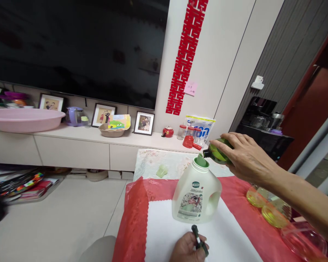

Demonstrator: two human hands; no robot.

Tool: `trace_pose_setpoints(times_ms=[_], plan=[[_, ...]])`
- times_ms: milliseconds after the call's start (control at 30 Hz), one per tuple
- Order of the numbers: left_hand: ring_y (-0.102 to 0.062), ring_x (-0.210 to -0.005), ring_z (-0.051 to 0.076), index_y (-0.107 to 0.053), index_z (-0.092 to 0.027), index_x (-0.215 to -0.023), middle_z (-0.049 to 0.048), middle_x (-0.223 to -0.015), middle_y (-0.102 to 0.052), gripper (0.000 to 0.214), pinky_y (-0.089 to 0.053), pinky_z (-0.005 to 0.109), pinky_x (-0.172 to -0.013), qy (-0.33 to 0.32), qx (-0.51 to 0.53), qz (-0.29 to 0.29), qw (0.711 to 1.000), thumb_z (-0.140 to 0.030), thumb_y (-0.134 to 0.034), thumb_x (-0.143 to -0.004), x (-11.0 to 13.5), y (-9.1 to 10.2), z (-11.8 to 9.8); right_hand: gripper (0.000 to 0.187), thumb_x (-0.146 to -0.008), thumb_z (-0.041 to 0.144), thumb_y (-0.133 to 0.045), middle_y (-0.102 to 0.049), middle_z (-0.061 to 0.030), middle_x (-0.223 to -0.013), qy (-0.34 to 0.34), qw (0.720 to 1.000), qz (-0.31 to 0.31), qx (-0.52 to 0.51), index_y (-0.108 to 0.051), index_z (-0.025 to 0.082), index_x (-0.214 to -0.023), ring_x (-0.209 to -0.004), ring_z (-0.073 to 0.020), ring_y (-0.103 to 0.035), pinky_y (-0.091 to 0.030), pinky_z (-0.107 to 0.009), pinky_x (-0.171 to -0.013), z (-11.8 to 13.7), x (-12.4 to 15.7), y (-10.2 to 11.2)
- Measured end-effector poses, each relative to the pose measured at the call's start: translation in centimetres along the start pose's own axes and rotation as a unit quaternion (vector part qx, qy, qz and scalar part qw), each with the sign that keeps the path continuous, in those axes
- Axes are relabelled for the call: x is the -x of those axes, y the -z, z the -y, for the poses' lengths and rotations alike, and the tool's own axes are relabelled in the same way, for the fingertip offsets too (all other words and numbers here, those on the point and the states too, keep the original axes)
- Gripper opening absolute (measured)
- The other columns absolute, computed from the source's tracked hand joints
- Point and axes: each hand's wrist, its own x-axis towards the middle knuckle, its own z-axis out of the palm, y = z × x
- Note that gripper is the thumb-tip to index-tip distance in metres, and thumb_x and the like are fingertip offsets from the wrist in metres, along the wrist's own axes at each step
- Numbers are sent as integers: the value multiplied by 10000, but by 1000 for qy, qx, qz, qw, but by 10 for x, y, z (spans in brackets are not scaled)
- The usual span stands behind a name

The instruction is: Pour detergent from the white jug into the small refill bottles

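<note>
My right hand [242,153] is wrapped round a green see-through bottle [221,152], tilted nearly level. The bottle's dark neck is right beside the green spout [200,160] in the mouth of a pale green detergent jug [196,196]. Whether liquid flows is too small to tell. The jug stands upright on a white scalloped sheet [161,229], its handle to the right. Below it, my left hand [188,248] pinches a small dark green pump head [199,240] with a light band. A light green cap [161,171] lies behind the jug, to the left.
Red sheeting [136,203] covers the table around the white sheet. Yellow-tinted clear containers [274,214] and a pink clear bowl [303,240] sit at the right. Behind stands a low cabinet [71,145] with a pink basin [27,120], picture frames and a red scoop [188,142].
</note>
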Motion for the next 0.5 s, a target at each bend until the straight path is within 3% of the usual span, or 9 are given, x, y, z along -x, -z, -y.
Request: trace_pose_setpoints(times_ms=[500], plan=[[-556,-708,133,-684,-153,-899,59,-863,-706,745,-347,262,-649,-7,-2,-15,1000,-639,-932,-392,-2,-1,5,762,-729,67,-674,-423,-108,-1350,16,1000,-5,26,-477,311,-1424,-1203,-298,-425,-378,-425,-999,-1,-2,4]])
